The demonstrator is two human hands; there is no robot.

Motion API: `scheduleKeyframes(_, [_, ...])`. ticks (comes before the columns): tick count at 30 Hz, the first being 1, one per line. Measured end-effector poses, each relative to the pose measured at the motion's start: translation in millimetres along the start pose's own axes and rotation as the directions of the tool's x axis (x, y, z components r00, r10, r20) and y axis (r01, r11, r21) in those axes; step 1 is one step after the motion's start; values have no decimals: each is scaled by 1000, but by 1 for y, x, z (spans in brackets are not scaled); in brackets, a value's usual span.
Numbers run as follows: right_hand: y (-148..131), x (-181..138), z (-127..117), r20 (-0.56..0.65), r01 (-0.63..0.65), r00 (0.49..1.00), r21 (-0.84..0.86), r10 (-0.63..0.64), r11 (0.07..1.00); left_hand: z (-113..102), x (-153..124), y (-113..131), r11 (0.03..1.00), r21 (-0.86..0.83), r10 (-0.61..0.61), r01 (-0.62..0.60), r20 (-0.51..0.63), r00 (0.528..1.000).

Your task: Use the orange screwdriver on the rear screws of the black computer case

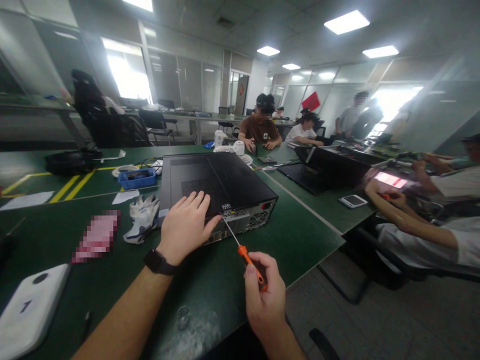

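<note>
At the near left of the green table [303, 245] lies a white device [35, 310] marked 1, and farther right, past crumpled white gloves [142, 217], the left hand [185, 220] presses palm down, fingers slightly apart, on a computer case [243, 175]. The case lies flat mid-table, its black cover crossed by a seam and pierced by small holes on the left, its metal back showing a round fan grille [258, 217] at right. The right hand [268, 295], near right, grips an orange-and-black screwdriver [245, 255] whose tip meets the case's near edge.
</note>
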State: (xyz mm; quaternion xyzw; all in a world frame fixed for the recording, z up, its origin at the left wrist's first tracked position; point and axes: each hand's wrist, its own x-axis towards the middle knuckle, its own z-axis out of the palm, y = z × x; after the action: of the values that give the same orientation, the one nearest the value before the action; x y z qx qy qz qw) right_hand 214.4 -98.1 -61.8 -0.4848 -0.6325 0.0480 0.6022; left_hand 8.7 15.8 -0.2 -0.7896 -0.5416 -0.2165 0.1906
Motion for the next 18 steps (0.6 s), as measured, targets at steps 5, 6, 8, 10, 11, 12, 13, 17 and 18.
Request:
scheduleKeyframes(5, [0,0,0,-5,21,1000,-8,-21,1000,1,-1,-1,1000,-6,2,-2,-5,1000])
scheduleKeyframes(6, [0,0,0,-2,16,1000,-7,-16,1000,1,-1,-2,1000,-4,3,-3,-3,1000])
scheduleKeyframes(8, [2,-2,0,5,3,1000,-5,-3,1000,1,-1,-2,1000,-3,6,-6,1,1000])
scheduleKeyframes(10, [3,-3,1,7,-6,1000,-4,6,1000,1,0,-2,1000,-4,7,-7,4,1000])
scheduleKeyframes(11, [4,-4,1,6,-8,1000,-5,8,1000,1,0,-1,1000,-4,6,-6,5,1000])
scheduleKeyframes(12, [4,-5,1,7,-8,1000,-5,8,1000,1,0,-1,1000,-4,5,-5,5,1000])
scheduleKeyframes(13, [4,-5,1,8,-8,1000,-5,8,1000,1,0,-1,1000,-3,4,-4,5,1000])
scheduleKeyframes(17, [3,-5,1,14,-6,1000,2,6,1000,3,0,-1,1000,-3,0,0,3,1000])
scheduleKeyframes(18, [2,-5,1,14,-5,1000,3,5,1000,3,0,-1,1000,-8,0,0,1,1000])
